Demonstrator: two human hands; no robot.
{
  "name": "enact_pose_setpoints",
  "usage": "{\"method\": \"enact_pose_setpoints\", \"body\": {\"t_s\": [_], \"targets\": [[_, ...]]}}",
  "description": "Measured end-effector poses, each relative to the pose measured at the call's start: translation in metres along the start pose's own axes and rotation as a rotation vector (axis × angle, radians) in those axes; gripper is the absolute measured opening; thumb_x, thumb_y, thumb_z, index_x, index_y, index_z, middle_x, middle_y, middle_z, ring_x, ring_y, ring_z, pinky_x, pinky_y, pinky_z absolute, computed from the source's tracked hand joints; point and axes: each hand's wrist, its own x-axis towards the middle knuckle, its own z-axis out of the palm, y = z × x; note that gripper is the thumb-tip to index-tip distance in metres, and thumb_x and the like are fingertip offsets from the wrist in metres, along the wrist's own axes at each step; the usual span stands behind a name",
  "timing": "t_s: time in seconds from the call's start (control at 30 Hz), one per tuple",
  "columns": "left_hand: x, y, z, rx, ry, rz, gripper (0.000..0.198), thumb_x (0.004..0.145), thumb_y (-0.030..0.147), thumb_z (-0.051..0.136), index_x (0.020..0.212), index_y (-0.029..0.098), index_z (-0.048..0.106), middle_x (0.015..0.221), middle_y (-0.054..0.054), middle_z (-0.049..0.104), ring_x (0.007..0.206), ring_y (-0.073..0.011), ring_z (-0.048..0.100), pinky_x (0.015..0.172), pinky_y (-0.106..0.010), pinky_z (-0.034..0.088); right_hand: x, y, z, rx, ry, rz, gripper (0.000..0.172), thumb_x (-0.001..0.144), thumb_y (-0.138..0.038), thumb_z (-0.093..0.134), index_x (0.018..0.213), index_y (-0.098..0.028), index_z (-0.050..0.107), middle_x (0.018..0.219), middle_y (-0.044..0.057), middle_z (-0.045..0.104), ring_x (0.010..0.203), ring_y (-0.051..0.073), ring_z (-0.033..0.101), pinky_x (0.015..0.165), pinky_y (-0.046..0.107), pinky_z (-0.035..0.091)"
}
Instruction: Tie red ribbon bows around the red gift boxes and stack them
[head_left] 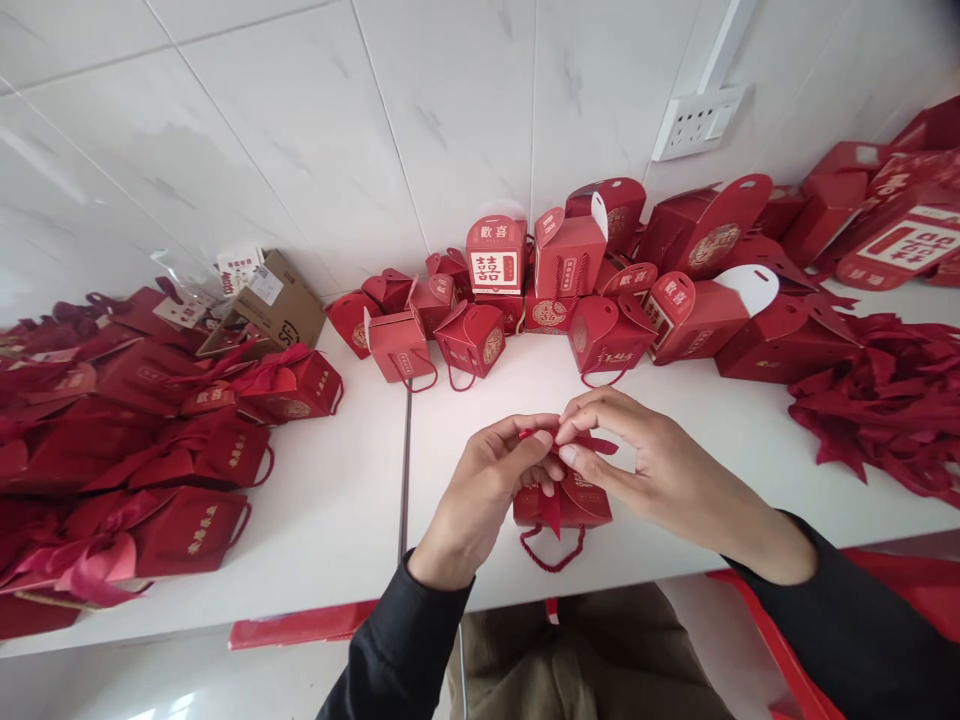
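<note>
A small red gift box (596,508) sits near the front edge of the white table, its twisted cord handle (553,562) hanging toward me. Above its top my two hands meet over a red ribbon (598,443). My left hand (504,470) pinches the ribbon between thumb and fingers. From the right, my right hand (626,440) closes thumb and fingertips on the same ribbon. One ribbon end sticks out to the right, and another hangs down the box's front. My fingers hide the middle of the ribbon and much of the box top.
Red boxes with ribbon bows (217,450) crowd the left side beside a brown cardboard box (274,305). More red boxes (495,255) line the tiled wall. A heap of red ribbons (885,400) lies at right. A socket (697,123) is on the wall.
</note>
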Motion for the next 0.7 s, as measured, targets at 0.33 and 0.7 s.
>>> {"method": "enact_pose_setpoints", "body": {"t_s": [0.33, 0.7], "targets": [[-0.0015, 0.0026, -0.0004, 0.137, 0.042, 0.05, 0.033, 0.074, 0.025, 0.08, 0.104, 0.016, 0.067, 0.065, 0.003, 0.064, 0.055, -0.009, 0.055, 0.055, -0.022, 0.042, 0.0001, 0.0012, -0.0017, 0.066, -0.049, 0.194, 0.01, 0.101, -0.034, 0.055, 0.107, -0.027, 0.061, 0.099, 0.002, 0.073, 0.089, 0.021, 0.07, 0.082, 0.034, 0.055], [-0.0023, 0.0015, 0.0025, 0.408, 0.076, 0.16, 0.041, 0.078, 0.015, 0.066, 0.118, 0.018, 0.057, 0.089, 0.0, 0.069, 0.062, -0.0095, 0.059, 0.058, -0.023, 0.045, 0.0029, 0.0065, -0.0022, 0.137, -0.086, 0.196, 0.032, 0.101, -0.038, 0.059, 0.132, -0.029, 0.059, 0.124, 0.007, 0.073, 0.115, 0.026, 0.068, 0.097, 0.04, 0.054]]}}
